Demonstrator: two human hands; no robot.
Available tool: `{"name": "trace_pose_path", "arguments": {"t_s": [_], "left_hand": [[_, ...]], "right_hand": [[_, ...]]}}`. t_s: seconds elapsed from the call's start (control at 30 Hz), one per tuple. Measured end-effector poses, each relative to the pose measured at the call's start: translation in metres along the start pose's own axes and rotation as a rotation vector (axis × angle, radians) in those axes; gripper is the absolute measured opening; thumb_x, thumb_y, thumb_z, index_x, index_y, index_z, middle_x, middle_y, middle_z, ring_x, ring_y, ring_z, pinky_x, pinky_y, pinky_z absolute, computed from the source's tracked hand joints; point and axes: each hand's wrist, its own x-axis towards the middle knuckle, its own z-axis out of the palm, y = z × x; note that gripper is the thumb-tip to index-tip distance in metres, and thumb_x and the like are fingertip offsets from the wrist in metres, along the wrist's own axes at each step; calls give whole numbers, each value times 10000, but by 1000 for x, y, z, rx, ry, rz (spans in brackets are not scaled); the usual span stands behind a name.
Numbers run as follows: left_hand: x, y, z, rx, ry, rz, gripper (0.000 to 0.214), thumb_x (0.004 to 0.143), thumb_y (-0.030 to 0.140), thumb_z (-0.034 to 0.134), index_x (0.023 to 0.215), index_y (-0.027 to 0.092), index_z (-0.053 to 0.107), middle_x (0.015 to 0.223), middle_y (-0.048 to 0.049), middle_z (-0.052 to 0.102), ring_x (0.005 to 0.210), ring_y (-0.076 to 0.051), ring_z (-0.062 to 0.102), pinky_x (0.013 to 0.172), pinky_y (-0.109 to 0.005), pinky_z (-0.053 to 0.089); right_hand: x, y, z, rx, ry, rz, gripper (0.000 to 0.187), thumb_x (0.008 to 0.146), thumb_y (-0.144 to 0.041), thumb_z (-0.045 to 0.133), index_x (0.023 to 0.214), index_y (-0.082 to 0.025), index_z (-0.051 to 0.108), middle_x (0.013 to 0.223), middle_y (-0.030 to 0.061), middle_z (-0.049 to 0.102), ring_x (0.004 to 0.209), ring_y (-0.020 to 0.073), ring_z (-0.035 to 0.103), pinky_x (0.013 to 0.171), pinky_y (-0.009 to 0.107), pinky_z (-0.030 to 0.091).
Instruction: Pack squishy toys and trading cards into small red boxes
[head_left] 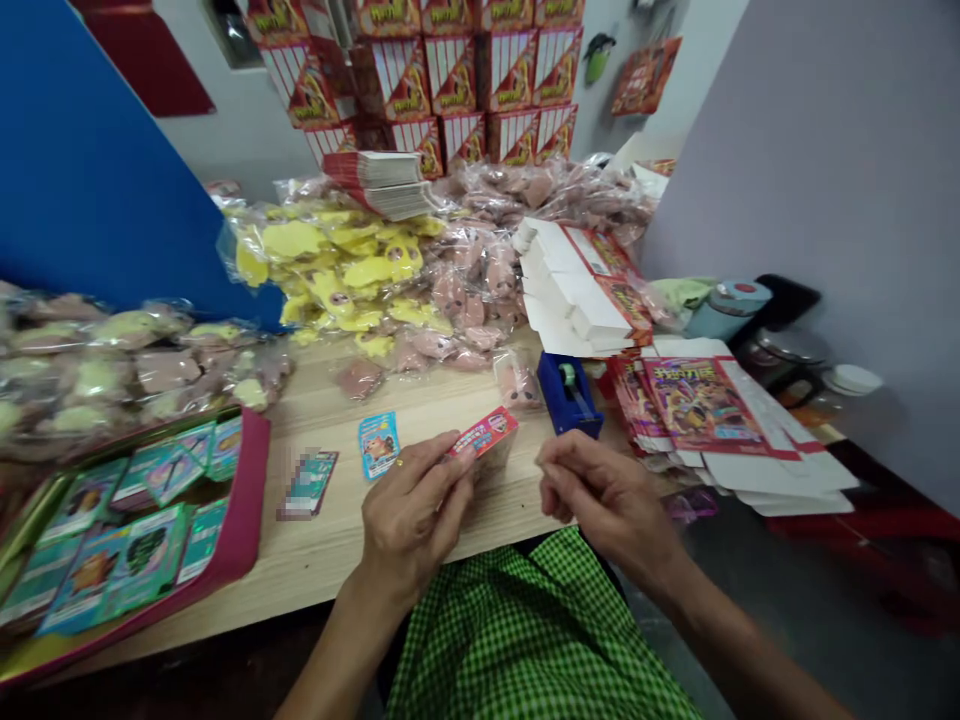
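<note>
My left hand (412,510) is closed round a small red packet (486,436), held just above the front edge of the wooden table (420,400). My right hand (600,490) is beside it, fingers curled and pinched together near the packet's right end; whatever they hold is too small to make out. A blue tape dispenser (570,395) stands just beyond my right hand. A blue picture card (377,444) and a teal card (307,484) lie on the table left of my left hand.
A pink-rimmed tray (244,510) of teal cards sits at the left. Bagged yellow toys (337,265) and pink toys (480,290) are heaped behind. Flat and folded red-and-white cartons (697,400) are stacked at the right. Boxes line the back wall; a blue board stands left.
</note>
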Motion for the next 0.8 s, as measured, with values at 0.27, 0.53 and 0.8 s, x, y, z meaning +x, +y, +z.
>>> {"name": "trace_pose_path", "arguments": {"t_s": [0.27,0.53,0.8], "left_hand": [[-1,3,-1,9,58,-87,330,916,147,684,1227,190,582,1032,-63,765,880,-170,751,794,-275,624],[6,0,-5,-91,-97,-4,283,947,103,626,1213,199,644,1057,-79,718,934,-180,699,788,-300,599],[32,-2,-16,-326,-265,-271,103,930,219,657,1012,183,708,966,-60,699,871,-170,668,743,-292,547]], "right_hand": [[36,-17,39,393,-200,188,856,887,-331,610,1619,-70,252,565,-57,611,442,108,500,450,228,428],[37,-19,43,345,-164,337,861,876,-220,567,1633,-73,183,526,-54,618,403,126,533,406,205,439],[30,-8,55,459,-48,207,935,831,-245,595,1623,-96,122,582,-79,606,493,138,558,483,223,466]]}}
